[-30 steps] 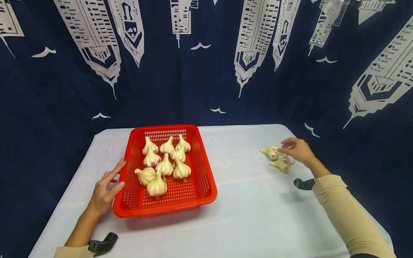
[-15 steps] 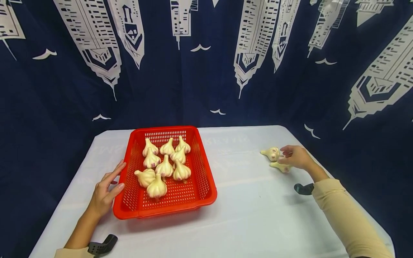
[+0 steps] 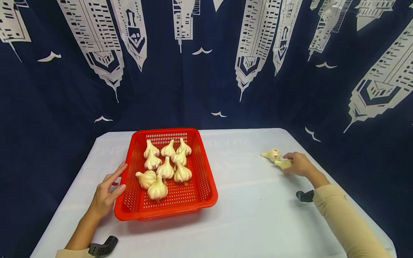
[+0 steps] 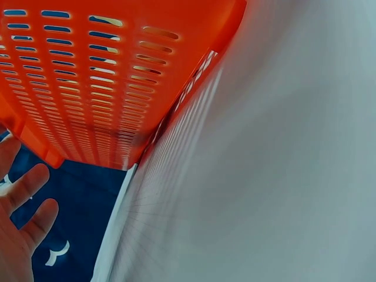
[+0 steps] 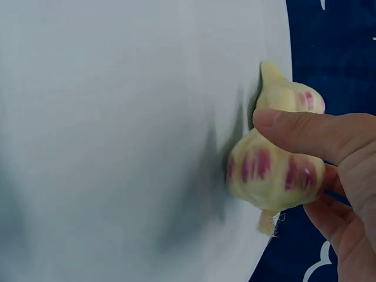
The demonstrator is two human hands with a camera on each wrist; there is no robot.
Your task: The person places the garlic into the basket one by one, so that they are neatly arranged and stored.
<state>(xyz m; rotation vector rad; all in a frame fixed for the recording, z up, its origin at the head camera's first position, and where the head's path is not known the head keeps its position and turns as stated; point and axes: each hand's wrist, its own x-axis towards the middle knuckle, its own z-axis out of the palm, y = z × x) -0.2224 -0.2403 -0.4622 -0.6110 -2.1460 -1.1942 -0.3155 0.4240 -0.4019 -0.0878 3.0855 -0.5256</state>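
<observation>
My right hand (image 3: pixel 300 165) pinches a garlic bulb (image 5: pixel 273 170) between thumb and fingers at the right side of the table. The bulb is pale with purple streaks and a tuft of roots. Just beyond it lies a second garlic bulb (image 3: pixel 273 154) with its stem pointing left. On the left, my left hand (image 3: pixel 104 193) rests against the side of a red plastic basket (image 3: pixel 187 211), fingers extended along its rim. In the left wrist view, the fingers (image 4: pixel 36 182) are spread beside the slotted basket wall. Several garlic bulbs (image 3: pixel 157 188) sit inside the basket.
A white-covered table (image 3: pixel 245 215) stretches between the basket and the right hand. Behind it hangs a dark blue cloth (image 3: pixel 206 82) printed with white buildings and birds. Black wrist devices (image 3: pixel 104 246) are worn at both cuffs.
My right hand has lowered onto the nearer garlic bulb and now grips it. The left hand stays at the basket's side, and the basket has not moved on the table.
</observation>
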